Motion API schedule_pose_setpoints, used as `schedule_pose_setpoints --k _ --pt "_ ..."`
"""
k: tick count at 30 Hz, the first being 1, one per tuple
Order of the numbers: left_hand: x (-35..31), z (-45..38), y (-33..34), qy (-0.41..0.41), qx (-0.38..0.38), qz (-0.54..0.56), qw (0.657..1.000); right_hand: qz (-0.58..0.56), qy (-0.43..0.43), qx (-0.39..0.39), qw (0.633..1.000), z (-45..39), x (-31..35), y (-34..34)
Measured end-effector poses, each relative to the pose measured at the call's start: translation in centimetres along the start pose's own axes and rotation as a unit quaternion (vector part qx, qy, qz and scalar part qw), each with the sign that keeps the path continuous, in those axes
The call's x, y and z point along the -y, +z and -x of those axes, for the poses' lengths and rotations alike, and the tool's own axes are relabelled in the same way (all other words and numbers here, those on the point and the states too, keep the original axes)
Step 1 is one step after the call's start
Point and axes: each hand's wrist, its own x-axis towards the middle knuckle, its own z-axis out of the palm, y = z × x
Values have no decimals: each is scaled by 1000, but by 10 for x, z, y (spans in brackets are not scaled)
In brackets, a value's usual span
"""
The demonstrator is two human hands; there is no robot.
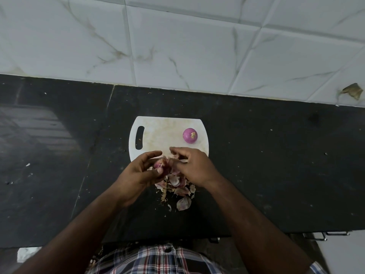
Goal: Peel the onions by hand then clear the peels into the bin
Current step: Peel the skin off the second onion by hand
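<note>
My left hand (141, 173) grips a partly peeled purple onion (159, 164) just over the near edge of the white cutting board (160, 133). My right hand (190, 167) pinches a strip of the onion's skin (171, 161) next to it. A peeled purple onion (190, 135) sits alone on the right side of the board. A heap of pink and pale onion peels (178, 189) lies on the black counter under and in front of my hands.
The black stone counter (276, 165) stretches left and right, speckled with small scraps. A white marble-patterned tiled wall (177, 40) rises behind it, with a brown scrap (351, 91) stuck at the far right. Metal cabinet handles (325, 235) show below the counter's front edge.
</note>
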Motion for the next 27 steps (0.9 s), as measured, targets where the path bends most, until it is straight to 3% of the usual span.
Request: schedule_pose_setpoints --k 3,7,14,27 --pt "-2 0 4 12 5 -7 1000 -44 -22 4 999 -2 6 2" --pt "-7 2 4 27 4 -7 1000 -122 -10 -55 991 -5 3 11" --pt "-4 6 2 19 -14 20 1000 -132 -16 -93 987 -7 -3 15" --pt "-1 6 6 11 -49 42 998 76 -15 -30 997 8 -11 18"
